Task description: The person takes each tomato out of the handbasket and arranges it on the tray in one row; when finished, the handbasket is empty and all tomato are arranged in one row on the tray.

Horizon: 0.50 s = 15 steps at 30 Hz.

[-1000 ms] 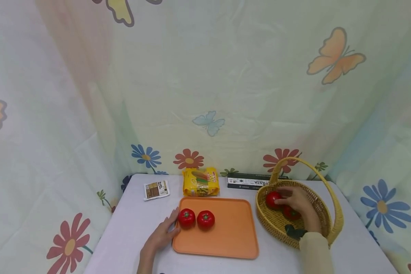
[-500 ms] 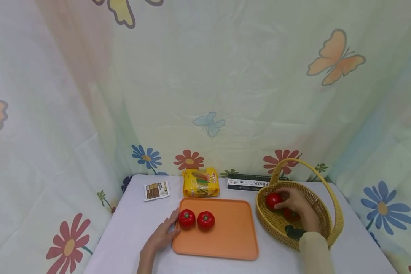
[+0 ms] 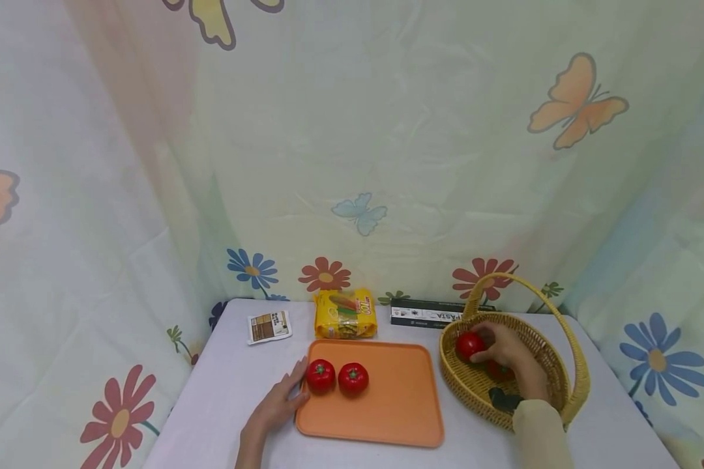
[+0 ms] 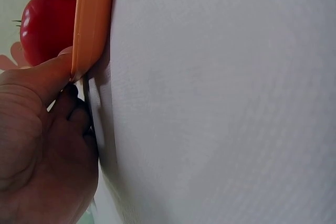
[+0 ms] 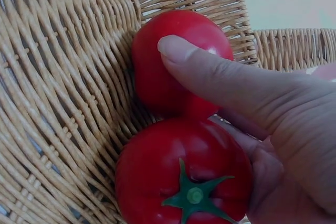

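In the head view, my left hand [image 3: 276, 404] is at the left rim of an orange tray [image 3: 401, 397]. Its thumb lies over the rim while the other fingers tuck against the outer side, as the left wrist view shows. Two red tomatoes [image 3: 353, 380] sit side by side on the tray's left half. Reaching into a wicker basket [image 3: 460, 384], my right hand [image 3: 507, 352] holds a tomato [image 5: 152, 64], thumb across its near side and fingers mostly hidden behind. A second basket tomato [image 5: 147, 177], green calyx showing, touches the held one.
A dark green item [image 3: 504, 399] lies in the basket near my right wrist. The basket's tall handle [image 3: 579, 365] arches over my right forearm. Behind the tray stand a yellow packet [image 3: 345, 314] and a pasta box [image 3: 422, 314]; a small sachet [image 3: 269, 327] lies at the back left.
My right thumb and fingers have settled around the tomato in the basket. The left hand and tray have stayed in place.
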Available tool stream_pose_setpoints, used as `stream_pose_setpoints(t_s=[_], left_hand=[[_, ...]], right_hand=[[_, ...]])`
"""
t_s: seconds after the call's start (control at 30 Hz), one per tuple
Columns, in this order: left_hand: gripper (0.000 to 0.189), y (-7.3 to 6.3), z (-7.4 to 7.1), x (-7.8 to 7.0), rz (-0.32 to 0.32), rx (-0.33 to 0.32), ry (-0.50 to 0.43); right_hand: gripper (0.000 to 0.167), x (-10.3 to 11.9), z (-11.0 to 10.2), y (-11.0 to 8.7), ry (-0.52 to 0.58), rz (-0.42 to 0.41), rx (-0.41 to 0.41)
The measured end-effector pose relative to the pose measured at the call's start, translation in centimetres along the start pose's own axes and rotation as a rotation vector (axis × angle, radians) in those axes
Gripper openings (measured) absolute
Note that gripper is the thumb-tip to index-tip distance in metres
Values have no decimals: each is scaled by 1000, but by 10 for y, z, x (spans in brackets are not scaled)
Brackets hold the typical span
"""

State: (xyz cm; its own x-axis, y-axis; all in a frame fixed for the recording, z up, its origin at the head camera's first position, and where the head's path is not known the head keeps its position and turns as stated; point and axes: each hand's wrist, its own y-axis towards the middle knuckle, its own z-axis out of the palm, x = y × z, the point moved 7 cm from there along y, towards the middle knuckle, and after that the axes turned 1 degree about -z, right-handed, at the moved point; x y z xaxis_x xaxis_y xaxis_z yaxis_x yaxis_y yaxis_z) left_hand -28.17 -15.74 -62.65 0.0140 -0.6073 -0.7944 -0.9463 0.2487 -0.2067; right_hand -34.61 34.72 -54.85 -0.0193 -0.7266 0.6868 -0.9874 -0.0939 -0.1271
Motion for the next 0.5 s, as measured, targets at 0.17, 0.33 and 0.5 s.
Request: stream_pose_setpoints(t_s=[0.17,0.33,0.5], left_hand=[[78,0,1,0,-14,1,0],[79,0,0,-1,3,-4,14],[78,0,0,-1,7,-4,18]], right_hand=[[63,-7,0,-1,25,21,-18],[65,-6,-3,-3,39,36,-30],[67,-1,-3,-5,50,42,-34]])
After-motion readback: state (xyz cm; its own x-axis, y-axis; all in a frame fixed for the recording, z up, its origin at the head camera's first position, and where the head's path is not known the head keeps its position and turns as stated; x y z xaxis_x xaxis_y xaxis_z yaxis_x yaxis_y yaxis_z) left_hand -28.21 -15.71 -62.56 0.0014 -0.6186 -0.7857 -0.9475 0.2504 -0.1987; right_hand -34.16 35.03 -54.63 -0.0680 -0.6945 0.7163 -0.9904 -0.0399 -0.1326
